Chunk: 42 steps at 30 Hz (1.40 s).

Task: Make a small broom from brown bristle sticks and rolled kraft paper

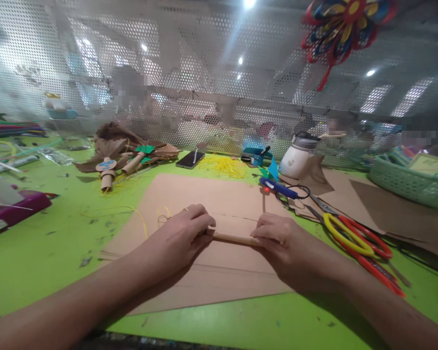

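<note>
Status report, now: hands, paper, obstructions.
Left hand and right hand pinching rolled paper. Roll spans between them, over brown sheets. Blue tool by sheets' far-right edge; yellow-handled scissors farther right.

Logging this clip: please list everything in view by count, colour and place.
Roll: one, brown, between the hands
Sheets: several, brown, under hands
Scissors: count unclear, red and yellow, right
Tool: one, blue, centre right
Bottle: one, white, back right
Phone: one, black, back centre
Strips: many, yellow, back centre
Tubes: two, brown, back left
Basket: one, green, far right
Power strip: one, purple, left edge
Sticks: several, mixed, far left
Ornament: one, multicoloured, upper right
Screen: one, silver, background
Table: one, green, underneath
Left hand: one, ungloved, roll's left side
Right hand: one, ungloved, roll's right side
</note>
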Tool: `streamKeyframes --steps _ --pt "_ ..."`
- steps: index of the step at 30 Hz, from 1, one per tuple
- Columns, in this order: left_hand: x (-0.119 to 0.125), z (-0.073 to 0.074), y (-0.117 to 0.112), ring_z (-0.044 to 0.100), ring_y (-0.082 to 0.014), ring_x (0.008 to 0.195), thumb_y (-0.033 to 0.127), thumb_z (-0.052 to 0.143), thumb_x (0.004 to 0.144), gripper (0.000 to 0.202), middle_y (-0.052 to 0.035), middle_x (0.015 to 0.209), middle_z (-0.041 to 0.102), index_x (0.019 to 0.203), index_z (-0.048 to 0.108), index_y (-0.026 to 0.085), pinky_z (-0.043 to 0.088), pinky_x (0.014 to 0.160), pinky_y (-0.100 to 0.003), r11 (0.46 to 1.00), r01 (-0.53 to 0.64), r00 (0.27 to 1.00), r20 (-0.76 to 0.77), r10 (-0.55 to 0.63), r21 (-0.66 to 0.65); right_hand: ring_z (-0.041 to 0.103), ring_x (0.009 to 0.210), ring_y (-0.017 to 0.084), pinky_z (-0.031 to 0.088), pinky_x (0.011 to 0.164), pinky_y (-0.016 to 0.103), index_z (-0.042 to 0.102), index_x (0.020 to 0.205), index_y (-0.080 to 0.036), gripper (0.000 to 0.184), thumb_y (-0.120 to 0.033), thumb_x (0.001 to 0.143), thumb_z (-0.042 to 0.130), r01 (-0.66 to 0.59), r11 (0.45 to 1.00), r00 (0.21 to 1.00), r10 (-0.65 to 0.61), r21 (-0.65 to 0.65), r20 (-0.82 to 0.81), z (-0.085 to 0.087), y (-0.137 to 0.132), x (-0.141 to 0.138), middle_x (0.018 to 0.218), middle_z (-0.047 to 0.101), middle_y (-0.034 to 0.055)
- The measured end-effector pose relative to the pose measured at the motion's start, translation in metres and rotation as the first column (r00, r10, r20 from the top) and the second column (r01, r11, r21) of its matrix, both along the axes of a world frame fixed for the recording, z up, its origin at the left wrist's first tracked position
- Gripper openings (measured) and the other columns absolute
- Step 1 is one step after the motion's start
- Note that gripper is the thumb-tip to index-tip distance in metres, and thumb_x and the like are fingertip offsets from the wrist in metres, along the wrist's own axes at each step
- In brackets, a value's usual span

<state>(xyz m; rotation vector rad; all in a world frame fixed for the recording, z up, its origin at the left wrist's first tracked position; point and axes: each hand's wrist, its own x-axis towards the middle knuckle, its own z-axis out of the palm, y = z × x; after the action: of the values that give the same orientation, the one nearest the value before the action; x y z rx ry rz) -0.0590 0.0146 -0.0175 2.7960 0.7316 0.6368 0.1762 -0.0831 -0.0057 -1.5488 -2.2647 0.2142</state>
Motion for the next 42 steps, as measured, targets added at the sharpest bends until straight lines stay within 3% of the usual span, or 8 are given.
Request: streamKeyframes --steps 7,11,17,32,38,42 --pt "0.003 -0.001 0.003 0.052 -0.015 0.073 0.02 0.046 0.093 0.025 -0.0043 0.078 0.059 0.08 0.068 0.017 0.042 0.066 -0.028 0.994 0.023 1.0 -0.022 -0.02 0.11 0.052 0.074 0.015 0.04 0.064 0.029 0.058 0.077 -0.019 0.025 -0.022 0.097 0.042 0.04 0.999 0.999 -0.04 0.013 -0.021 0.003 -0.001 -0.001 0.08 0.058 0.0028" --pt "0.003 -0.001 0.004 0.051 -0.0164 0.072 0.02 0.049 0.091 0.024 -0.004 0.073 0.059 0.078 0.069 0.018 0.04 0.064 -0.028 0.986 0.003 0.999 -0.052 0.006 0.169 0.051 0.073 0.017 0.039 0.063 0.03 0.057 0.079 -0.019 0.016 -0.02 0.093 0.047 0.044 0.996 0.997 -0.049 0.072 0.068 0.003 -0.002 -0.002 0.079 0.058 0.0043" --pt "0.003 -0.002 0.003 0.053 -0.0147 0.072 0.02 0.048 0.091 0.024 -0.0044 0.082 0.058 0.081 0.07 0.018 0.041 0.064 -0.027 0.991 -0.052 0.996 -0.07 0.061 0.123 0.05 0.078 0.02 0.04 0.066 0.033 0.055 0.07 -0.018 0.02 -0.011 0.088 0.048 -0.007 0.992 0.97 -0.025 0.13 0.243 -0.001 0.0 -0.003 0.082 0.055 0.0072" --pt "0.011 0.009 0.0 0.048 -0.0209 0.083 0.023 0.039 0.095 0.03 -0.0077 0.084 0.057 0.085 0.066 0.016 0.042 0.071 -0.033 0.971 0.003 0.98 -0.195 0.045 0.24 0.05 0.076 0.018 0.039 0.066 0.031 0.058 0.074 -0.017 0.021 -0.009 0.089 0.045 0.016 0.991 0.969 -0.049 0.136 0.244 -0.001 -0.001 -0.002 0.082 0.055 0.0065" --pt "0.009 0.006 0.005 0.051 -0.0189 0.079 0.022 0.044 0.093 0.019 -0.0056 0.082 0.058 0.092 0.062 0.015 0.042 0.07 -0.032 0.978 -0.024 0.991 -0.123 0.05 0.208 0.049 0.077 0.018 0.038 0.066 0.03 0.059 0.075 -0.017 0.021 -0.011 0.09 0.045 0.032 0.991 0.956 -0.067 0.126 0.284 0.001 0.0 -0.005 0.083 0.056 0.0067" --pt "0.01 0.01 0.005 0.049 -0.0175 0.075 0.018 0.042 0.092 0.021 -0.0037 0.076 0.056 0.076 0.056 0.017 0.04 0.068 -0.031 0.976 0.029 0.986 -0.167 0.008 0.214 0.048 0.076 0.017 0.037 0.064 0.03 0.058 0.075 -0.017 0.02 -0.013 0.089 0.045 0.042 0.99 0.945 -0.084 0.136 0.316 -0.002 0.0 -0.006 0.083 0.055 0.0066"
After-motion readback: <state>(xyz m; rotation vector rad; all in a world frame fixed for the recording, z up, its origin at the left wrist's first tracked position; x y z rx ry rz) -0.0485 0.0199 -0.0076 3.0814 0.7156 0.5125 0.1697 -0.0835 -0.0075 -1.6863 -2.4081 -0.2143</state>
